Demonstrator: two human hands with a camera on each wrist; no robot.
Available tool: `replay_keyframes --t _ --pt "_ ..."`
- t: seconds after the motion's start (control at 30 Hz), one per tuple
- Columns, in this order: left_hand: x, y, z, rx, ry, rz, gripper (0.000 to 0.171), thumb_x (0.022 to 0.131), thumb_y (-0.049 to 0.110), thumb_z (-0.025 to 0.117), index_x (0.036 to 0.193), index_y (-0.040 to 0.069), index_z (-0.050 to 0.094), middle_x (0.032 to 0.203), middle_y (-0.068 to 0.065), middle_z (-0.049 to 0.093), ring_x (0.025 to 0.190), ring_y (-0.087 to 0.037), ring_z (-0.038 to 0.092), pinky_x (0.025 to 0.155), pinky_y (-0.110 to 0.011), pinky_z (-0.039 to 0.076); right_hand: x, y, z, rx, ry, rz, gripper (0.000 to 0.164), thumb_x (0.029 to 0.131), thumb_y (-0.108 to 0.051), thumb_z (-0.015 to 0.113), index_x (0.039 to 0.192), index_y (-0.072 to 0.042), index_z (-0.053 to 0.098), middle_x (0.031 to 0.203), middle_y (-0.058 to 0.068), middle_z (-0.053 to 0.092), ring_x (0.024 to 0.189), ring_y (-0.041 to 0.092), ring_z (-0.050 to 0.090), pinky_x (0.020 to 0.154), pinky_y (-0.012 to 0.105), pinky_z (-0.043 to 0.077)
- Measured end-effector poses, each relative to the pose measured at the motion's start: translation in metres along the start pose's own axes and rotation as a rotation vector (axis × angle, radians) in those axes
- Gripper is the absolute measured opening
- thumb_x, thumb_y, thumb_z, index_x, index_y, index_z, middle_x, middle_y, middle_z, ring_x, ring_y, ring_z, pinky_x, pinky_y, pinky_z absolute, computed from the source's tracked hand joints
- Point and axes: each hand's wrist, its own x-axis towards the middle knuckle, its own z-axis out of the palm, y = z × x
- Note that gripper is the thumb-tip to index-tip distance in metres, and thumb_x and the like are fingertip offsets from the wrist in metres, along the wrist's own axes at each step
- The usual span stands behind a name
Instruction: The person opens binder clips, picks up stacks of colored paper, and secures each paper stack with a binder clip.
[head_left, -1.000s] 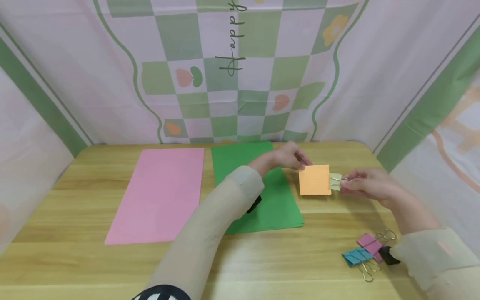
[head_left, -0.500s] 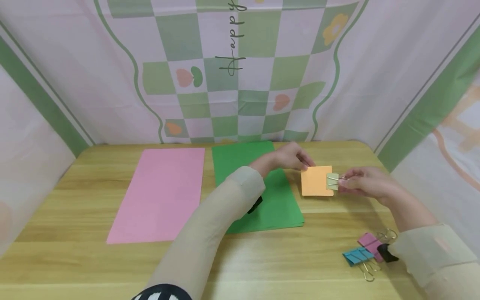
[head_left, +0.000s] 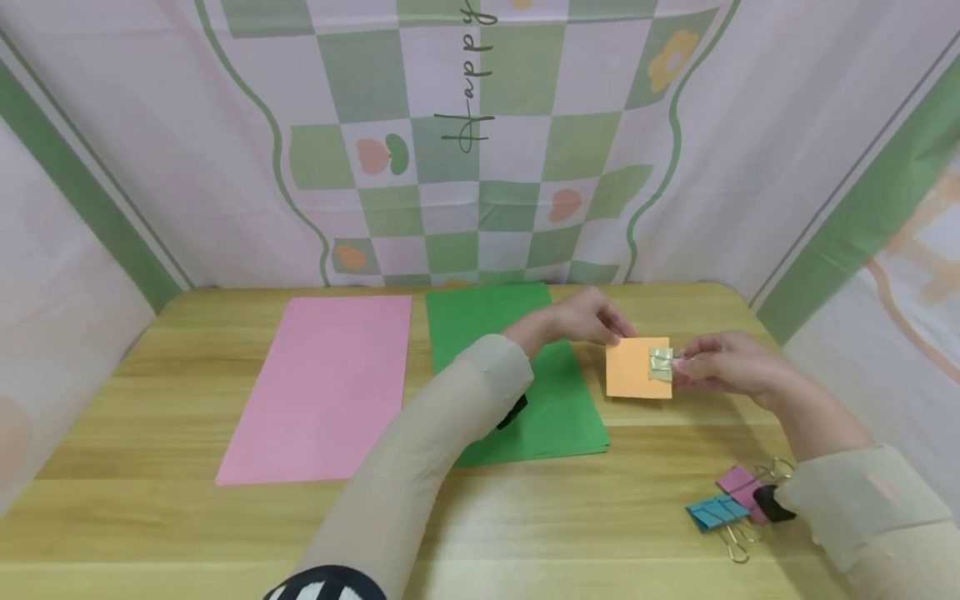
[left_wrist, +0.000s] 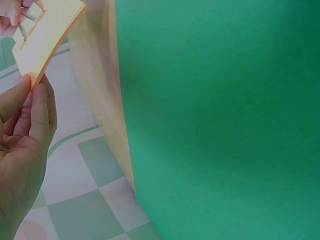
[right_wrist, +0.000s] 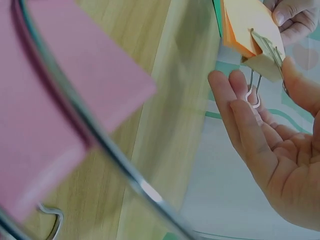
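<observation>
The left hand (head_left: 588, 315) is pinching an orange note pad (head_left: 626, 368) by its upper left corner, thumb on one face and fingers behind, so that grip is closed firmly enough to be carrying the pad. The right hand (head_left: 731, 362) is holding a pale clip (head_left: 661, 364) by its two wire handles, the thumb touching one and the fingertips lying along the other; this grip is loose, with a clear gap showing between thumb and fingers.

The pad is hanging tilted just above the table (head_left: 570, 525), to the right of the green paper, and the clip is sitting over its right edge. The left arm is reaching across the green paper (head_left: 555, 400), its wrist bending down toward the pad. The right arm is coming in from the other side, palm turning inward and fingers pointing toward the pad.

I am counting one pad and three clips: the pale one, a pink clip (head_left: 739, 482) and a blue clip (head_left: 717, 512). Those last two are lying together near the right sleeve (head_left: 870, 492). One pink sheet (head_left: 322, 383) is lying at the left; the green paper is showing more than one edge, but I cannot tell how many sheets.
</observation>
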Motion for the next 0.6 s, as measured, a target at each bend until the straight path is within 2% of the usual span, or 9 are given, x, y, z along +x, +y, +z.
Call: replay_keyframes --t 0.33,0.6 --pt "-0.0007 -0.0016 0.0003 -0.007 0.014 -0.023 0.022 0.092 -0.001 0.067 0.112 0.001 0.074 0.112 -0.012 0.073 0.089 -0.005 0.063 0.076 -0.013 0.054 0.0016 0.0022 -0.0015 0.091 -0.055 0.003 0.053 0.101 -0.025 0.057 0.132 0.015 0.042 0.107 0.004 0.071 0.097 0.007 0.069 0.087 0.017 0.054" --pt "-0.0015 -0.0033 0.0008 -0.031 0.028 -0.039 0.022 0.092 0.002 0.067 0.113 0.002 0.074 0.114 -0.011 0.073 0.089 -0.005 0.064 0.076 -0.014 0.054 0.0046 0.0049 -0.0041 0.157 -0.074 0.03 0.058 0.101 -0.026 0.057 0.137 0.014 0.037 0.109 0.004 0.072 0.1 0.012 0.071 0.089 0.021 0.056"
